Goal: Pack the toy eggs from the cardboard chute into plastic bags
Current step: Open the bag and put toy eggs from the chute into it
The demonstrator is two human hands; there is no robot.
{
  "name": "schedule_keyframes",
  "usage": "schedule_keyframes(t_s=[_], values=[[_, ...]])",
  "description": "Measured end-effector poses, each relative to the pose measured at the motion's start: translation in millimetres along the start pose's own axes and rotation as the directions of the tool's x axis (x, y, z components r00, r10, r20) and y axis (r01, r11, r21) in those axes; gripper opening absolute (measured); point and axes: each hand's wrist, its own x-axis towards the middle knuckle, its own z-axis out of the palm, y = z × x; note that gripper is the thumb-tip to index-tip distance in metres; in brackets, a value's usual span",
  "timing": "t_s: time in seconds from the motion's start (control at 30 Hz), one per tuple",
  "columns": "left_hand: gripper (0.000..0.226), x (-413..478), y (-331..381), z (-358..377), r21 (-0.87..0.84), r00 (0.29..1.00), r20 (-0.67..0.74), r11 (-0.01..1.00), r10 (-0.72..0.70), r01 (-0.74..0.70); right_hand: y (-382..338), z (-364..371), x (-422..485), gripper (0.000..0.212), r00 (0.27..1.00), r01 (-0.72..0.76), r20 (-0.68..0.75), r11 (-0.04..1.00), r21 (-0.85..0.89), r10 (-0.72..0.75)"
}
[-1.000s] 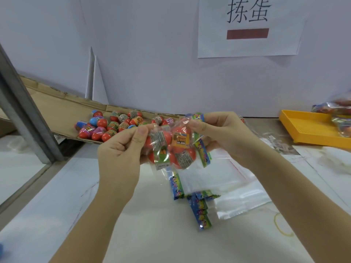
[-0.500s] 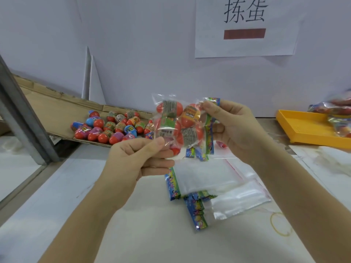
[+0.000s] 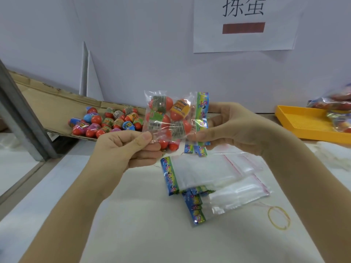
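Note:
A clear plastic bag (image 3: 169,116) filled with several red toy eggs is held up flat above the table. My left hand (image 3: 125,147) pinches its lower left corner between thumb and finger. My right hand (image 3: 233,126) pinches its right side by the colourful header strip (image 3: 202,111). Several loose toy eggs (image 3: 106,123) lie at the low end of the cardboard chute (image 3: 49,105) at the left. A stack of empty plastic bags (image 3: 207,173) with colourful headers lies on the table below my hands.
An orange tray (image 3: 303,124) at the right holds filled bags (image 3: 336,111). A yellow rubber band (image 3: 278,218) lies on the white table right of the empty bags. A grey metal post (image 3: 20,111) slants at the left. A paper sign (image 3: 245,23) hangs on the wall.
The filled bag went from bunched between both hands to raised and spread flat. My left hand moved down to its lower corner; my right hand took its right edge.

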Motion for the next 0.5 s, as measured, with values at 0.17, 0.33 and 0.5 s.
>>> schedule_keyframes(t_s=[0.17, 0.33, 0.5], values=[[0.017, -2, 5, -6, 0.063, 0.999, 0.046, 0.998, 0.004, -0.007, -1, -5, 0, 0.049, 0.999, 0.032, 0.022, 0.999, 0.028, -0.033], [0.021, 3, 1, -8, 0.019, 0.985, 0.079, 0.988, -0.154, 0.153, 3, -5, -2, 0.048, 0.991, 0.088, 0.088, 0.984, 0.152, -0.102], [0.032, 4, -2, 7, -0.332, 0.991, -0.103, 0.942, -0.091, 0.052, 6, -2, -2, 0.049, 0.985, 0.038, 0.161, 0.992, 0.123, -0.057]])
